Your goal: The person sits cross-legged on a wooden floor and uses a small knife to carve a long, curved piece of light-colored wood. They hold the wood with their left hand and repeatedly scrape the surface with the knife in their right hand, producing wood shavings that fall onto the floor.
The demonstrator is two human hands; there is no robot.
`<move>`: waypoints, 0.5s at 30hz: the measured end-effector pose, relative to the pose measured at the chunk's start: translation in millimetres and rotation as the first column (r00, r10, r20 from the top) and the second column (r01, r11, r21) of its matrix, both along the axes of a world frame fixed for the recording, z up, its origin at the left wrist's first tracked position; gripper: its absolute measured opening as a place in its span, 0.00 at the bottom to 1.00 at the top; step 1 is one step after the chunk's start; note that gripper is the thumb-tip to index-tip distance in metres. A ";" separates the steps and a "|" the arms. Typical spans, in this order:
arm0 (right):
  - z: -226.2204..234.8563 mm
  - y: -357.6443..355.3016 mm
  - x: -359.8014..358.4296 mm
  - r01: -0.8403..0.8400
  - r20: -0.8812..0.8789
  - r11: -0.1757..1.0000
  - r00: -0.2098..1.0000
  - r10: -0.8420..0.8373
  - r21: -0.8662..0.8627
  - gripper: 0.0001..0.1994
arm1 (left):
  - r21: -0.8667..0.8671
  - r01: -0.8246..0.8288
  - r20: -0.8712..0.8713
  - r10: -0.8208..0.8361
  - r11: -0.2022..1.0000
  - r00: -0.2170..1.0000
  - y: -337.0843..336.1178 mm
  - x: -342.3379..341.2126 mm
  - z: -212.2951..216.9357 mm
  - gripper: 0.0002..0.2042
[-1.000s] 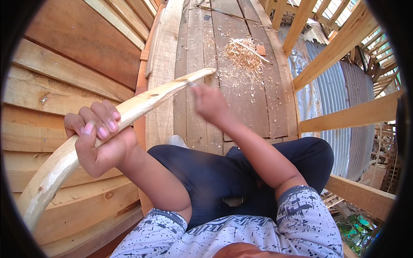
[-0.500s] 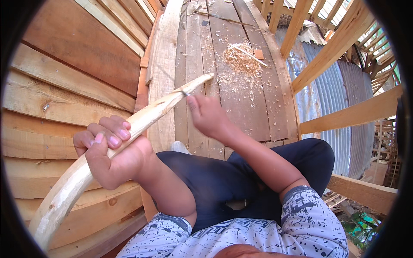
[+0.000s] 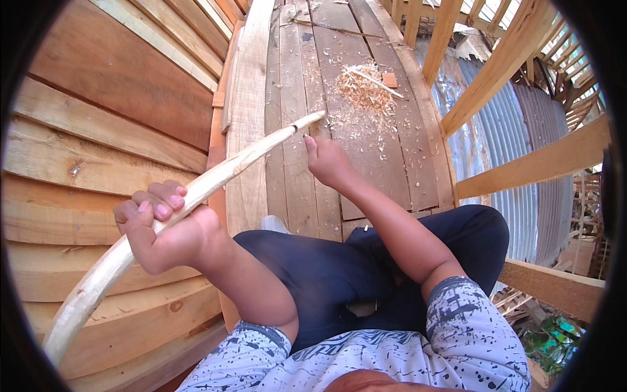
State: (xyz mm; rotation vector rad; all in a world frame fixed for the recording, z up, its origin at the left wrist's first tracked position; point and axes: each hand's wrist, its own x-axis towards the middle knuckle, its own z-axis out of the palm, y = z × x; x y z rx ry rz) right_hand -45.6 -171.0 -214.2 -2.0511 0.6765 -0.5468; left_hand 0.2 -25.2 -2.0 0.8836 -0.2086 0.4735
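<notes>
Within the grasp of the left hand, a pale wooden pole

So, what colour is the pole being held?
The wooden pole is pale cream, clearest in the head view.

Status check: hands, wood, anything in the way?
Left hand gripping pale wooden pole. Right hand fisted near its tip, contents unclear. Shavings heaped on floorboards, apart from pole.

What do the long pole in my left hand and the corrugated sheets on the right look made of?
The pole in your left hand looks like bare, unvarnished wood: pale, with an uneven, shaved-looking surface. The corrugated sheets seem to be metal, possibly galvanised, judging by their greyish ridges and rust-coloured stains.
</notes>
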 end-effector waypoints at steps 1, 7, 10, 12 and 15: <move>-5.4 -6.9 -0.8 0.046 -0.024 0.998 0.999 -0.045 0.030 0.20 | -0.004 0.010 0.012 -0.010 1.000 1.000 -1.5 -1.5 0.6 0.09; 24.3 14.0 0.4 -0.067 0.145 0.998 0.987 0.066 -0.003 0.21 | 0.025 0.037 0.053 -0.038 0.999 0.998 -2.2 -10.6 -2.4 0.08; -4.9 -16.1 -1.5 0.022 -0.118 0.994 0.993 -0.010 0.107 0.20 | 0.018 0.057 0.061 -0.058 0.998 0.996 -3.4 -9.0 -2.3 0.08; -4.0 -9.6 2.7 -0.007 -0.074 0.993 0.997 0.016 0.116 0.21 | 0.009 0.046 0.062 -0.047 0.999 0.997 -1.5 -8.5 -2.5 0.08; 57.3 36.4 -4.5 -0.194 0.182 0.980 0.966 0.186 0.031 0.21 | 0.030 -0.029 0.045 0.028 0.999 0.999 1.6 -9.0 -2.8 0.08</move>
